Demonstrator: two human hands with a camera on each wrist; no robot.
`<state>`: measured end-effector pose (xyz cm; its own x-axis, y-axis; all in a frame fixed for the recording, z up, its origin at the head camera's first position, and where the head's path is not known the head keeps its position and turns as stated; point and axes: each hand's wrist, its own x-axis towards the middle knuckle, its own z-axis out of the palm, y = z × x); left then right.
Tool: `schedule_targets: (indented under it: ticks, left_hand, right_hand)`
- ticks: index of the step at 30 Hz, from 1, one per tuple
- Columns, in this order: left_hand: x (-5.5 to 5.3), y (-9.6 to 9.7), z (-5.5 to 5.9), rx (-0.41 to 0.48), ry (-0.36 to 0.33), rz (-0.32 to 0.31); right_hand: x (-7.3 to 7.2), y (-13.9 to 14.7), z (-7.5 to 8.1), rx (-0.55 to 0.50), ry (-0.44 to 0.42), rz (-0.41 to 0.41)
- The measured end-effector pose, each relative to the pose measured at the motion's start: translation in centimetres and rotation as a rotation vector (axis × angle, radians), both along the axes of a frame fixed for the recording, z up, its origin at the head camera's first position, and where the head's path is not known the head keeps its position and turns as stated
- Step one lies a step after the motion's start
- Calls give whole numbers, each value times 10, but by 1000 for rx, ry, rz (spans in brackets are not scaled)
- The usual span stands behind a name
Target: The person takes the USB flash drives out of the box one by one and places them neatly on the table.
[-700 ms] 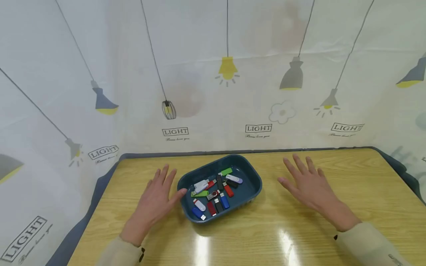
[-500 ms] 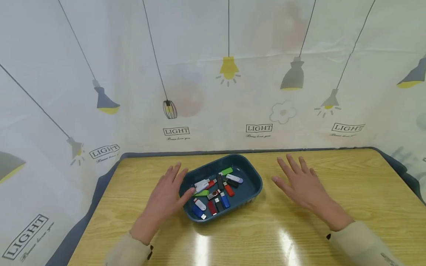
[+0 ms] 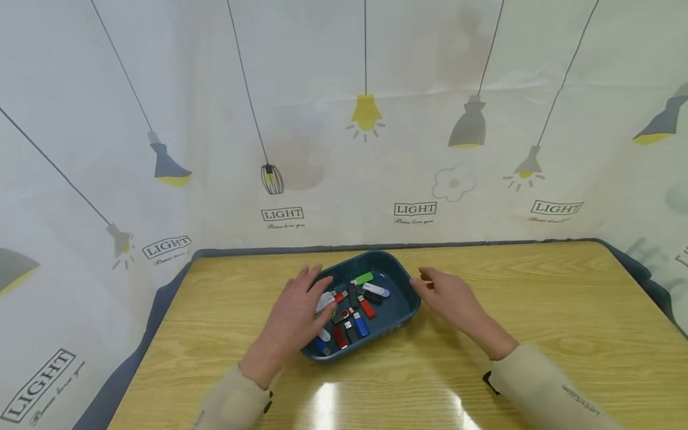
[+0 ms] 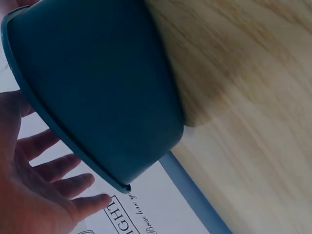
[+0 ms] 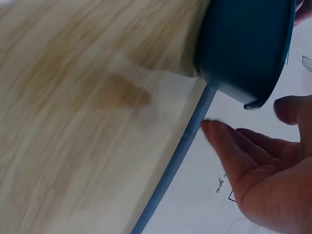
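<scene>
A dark blue plastic bin (image 3: pixel 396 306) stands on the table, holding several USB flash drives: a green one (image 3: pixel 364 278), a white-and-lilac one (image 3: pixel 376 290), a red one (image 3: pixel 368 308), a blue one (image 3: pixel 361 324) and others. My left hand (image 3: pixel 290 313) is over the bin's left end with fingers spread, hiding some drives. In the left wrist view its fingers reach along the rim, gripping nothing. Beside the bin's right end is my right hand (image 3: pixel 454 298), fingers bent. The right wrist view shows its thumb (image 5: pixel 287 109) close to the rim, with a small gap.
The wooden table (image 3: pixel 564 298) has light glare along its front. A pale curtain (image 3: pixel 322 119) printed with lamps hangs behind it and along both sides. Dark blue edging (image 3: pixel 333 247) runs along the table's back.
Both hands have moved inward: the left hand rightward over the bin's left end, the right hand leftward to its right rim. The right fingers have bent. The bin stays in place.
</scene>
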<state>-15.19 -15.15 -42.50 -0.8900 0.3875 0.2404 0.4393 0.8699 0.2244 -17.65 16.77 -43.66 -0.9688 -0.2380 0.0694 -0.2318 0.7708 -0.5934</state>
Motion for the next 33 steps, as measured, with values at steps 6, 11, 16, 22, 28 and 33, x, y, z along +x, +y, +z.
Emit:
schedule_targets:
  ticks: [6, 11, 16, 22, 28, 33]
  left_hand:
    - [1, -3, -2, 32, -29, 128]
    - [1, -11, -2, 73, -91, 227]
    - [3, -20, -2, 186, -138, 301]
    - [2, -21, -5, 380, -244, 284]
    - [-1, -14, -9, 536, -336, 239]
    - [-7, -5, -8, 584, -389, 244]
  right_hand:
    - [-10, -9, -1, -10, 10, -31]
    - [-14, -10, -2, -30, -5, -47]
    - [-13, -8, -3, -30, 27, -64]
    - [-11, 7, -4, -17, 47, -119]
    - [-6, 21, -3, -23, 22, -155]
    - [0, 27, -1, -42, 2, -167]
